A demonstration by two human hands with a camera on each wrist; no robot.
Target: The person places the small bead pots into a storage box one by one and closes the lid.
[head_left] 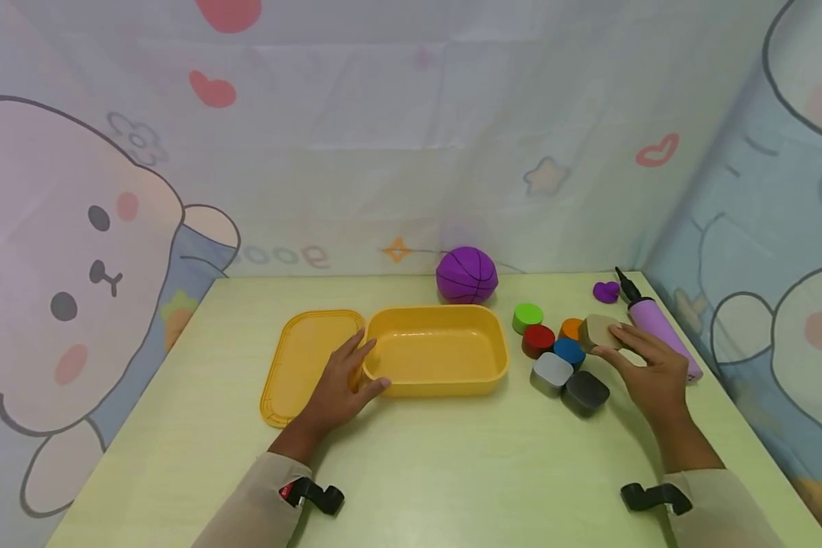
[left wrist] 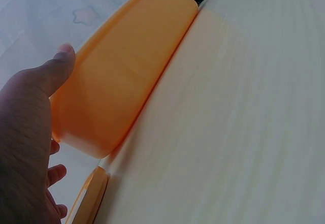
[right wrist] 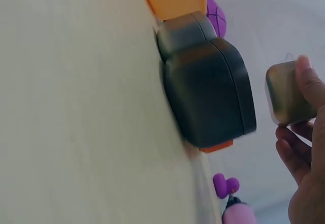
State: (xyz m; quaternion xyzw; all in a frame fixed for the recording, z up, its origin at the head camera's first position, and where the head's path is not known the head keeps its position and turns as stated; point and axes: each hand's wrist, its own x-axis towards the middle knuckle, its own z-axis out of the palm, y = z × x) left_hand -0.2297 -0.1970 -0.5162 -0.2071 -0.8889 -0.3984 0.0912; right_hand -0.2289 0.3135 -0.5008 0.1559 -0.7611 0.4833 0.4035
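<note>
My left hand (head_left: 339,388) holds the left front corner of a yellow plastic tub (head_left: 445,387), thumb over the front rim and fingers along the left end. In the left wrist view the thumb lies on the upper edge of the tub's wall (left wrist: 117,76). My right hand (head_left: 651,369) pinches a small gold-beige square box with rounded corners (head_left: 597,332) between thumb and fingers. The right wrist view shows this beige box (right wrist: 287,93) held up off the table, beside a black square box (right wrist: 208,94).
Right of the tub cluster green (head_left: 528,317), red (head_left: 538,340), orange (head_left: 571,329) and blue (head_left: 570,350) round pieces, with silver (head_left: 551,373) and black (head_left: 585,393) square boxes. A purple ball (head_left: 466,274) sits behind, a lilac pump (head_left: 663,335) far right, a yellow lid (head_left: 308,358) left.
</note>
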